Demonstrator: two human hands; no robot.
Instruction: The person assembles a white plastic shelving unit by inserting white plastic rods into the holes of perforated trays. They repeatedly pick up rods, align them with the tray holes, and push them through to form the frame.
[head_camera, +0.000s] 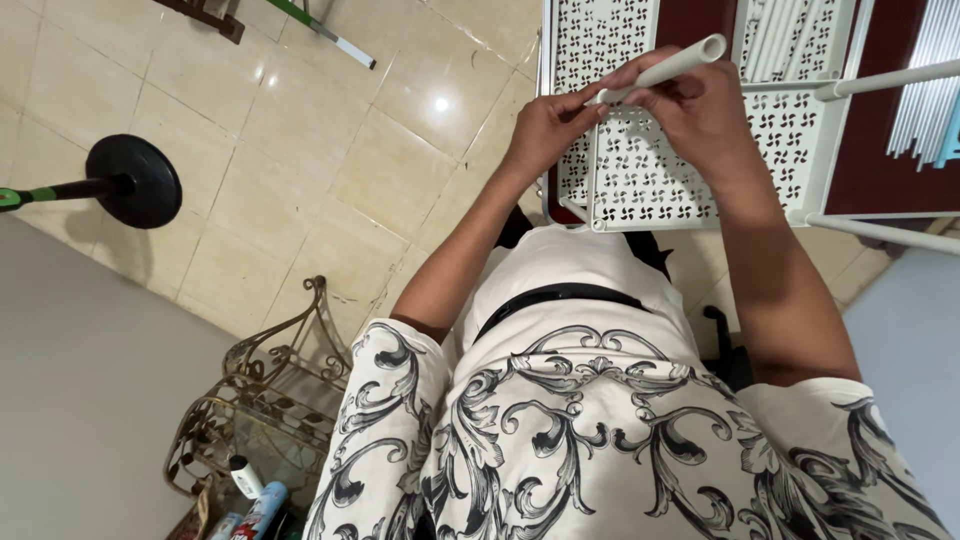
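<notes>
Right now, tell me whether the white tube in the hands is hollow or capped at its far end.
Hollow and uncapped: the white tube shows an open round mouth at its far end.

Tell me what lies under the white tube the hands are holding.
Under the white tube lies a white perforated shelf panel. Both hands, left and right, cover part of it.

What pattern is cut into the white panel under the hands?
The white panel is pierced with rows of small pinwheel-shaped cutouts, seen in the head view.
</notes>
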